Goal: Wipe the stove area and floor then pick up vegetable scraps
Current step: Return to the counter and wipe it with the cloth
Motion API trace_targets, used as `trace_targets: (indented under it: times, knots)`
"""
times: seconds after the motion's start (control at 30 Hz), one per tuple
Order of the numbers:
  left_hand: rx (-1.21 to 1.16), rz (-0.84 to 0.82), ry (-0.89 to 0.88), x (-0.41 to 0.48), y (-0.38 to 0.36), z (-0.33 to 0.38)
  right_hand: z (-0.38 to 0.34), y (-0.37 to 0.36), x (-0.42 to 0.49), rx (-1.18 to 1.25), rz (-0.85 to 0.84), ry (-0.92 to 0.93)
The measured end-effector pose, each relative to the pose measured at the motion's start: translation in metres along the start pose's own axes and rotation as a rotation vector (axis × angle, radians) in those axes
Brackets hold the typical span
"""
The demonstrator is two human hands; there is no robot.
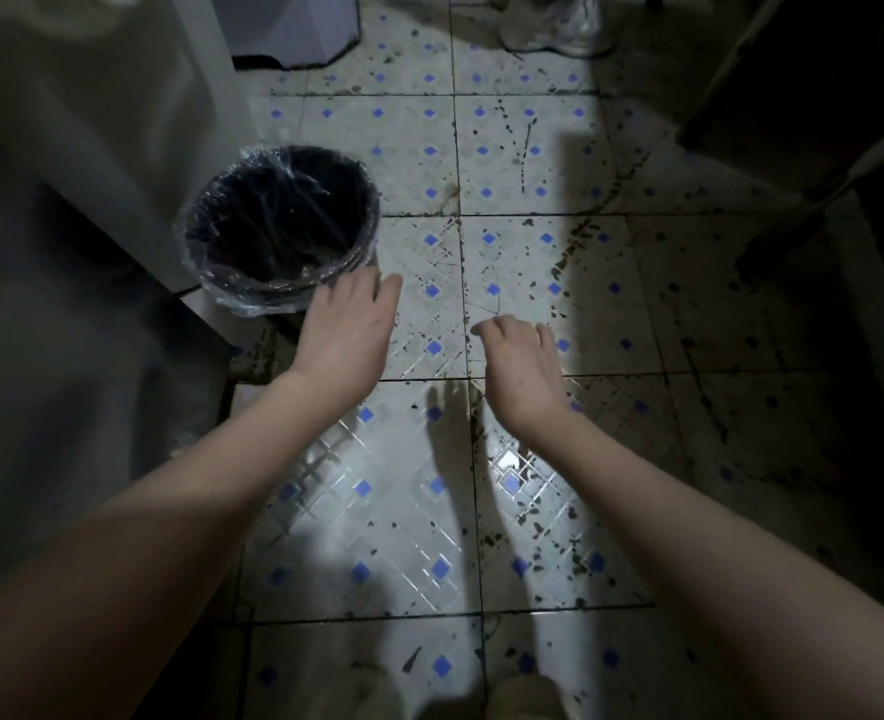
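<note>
**Over the tiled floor, two empty hands beside the bin**

Across the whole view the tiled floor (533, 241) is seen, pale with blue diamonds. It is spotted with dark scraps (575, 246), thickest at the right and the far side, so the picking up is judged as not yet done. At the left a white cabinet (92, 148) is placed. The bin (253, 291), lined with clear plastic, is set just beside it, probably so that scraps can be dropped in without a long reach. The left hand (349, 330) is held at the near rim of the bin, fingers stretched and loose, with nothing in it. The right hand (520, 361) is held apart to the right, above the floor, fingers loosely bent downward; nothing is seen in it. No cloth is visible.
</note>
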State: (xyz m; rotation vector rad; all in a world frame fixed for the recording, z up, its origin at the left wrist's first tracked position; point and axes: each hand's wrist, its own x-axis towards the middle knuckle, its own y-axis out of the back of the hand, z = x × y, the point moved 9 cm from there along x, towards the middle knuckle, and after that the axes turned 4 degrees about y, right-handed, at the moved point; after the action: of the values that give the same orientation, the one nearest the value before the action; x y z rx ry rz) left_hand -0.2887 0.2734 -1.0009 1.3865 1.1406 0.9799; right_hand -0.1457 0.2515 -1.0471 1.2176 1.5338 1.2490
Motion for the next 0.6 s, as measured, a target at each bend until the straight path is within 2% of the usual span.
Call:
trace_targets:
  times: [0.23, 0.6]
  knots:
    - [-0.041, -0.154, -0.043, -0.013, 0.033, 0.010, -0.001, 0.031, -0.037, 0.093, -0.180, -0.145]
    - [-0.092, -0.309, -0.019, -0.040, 0.152, -0.005, -0.043, 0.163, -0.061, 0.090, -0.286, -0.055]
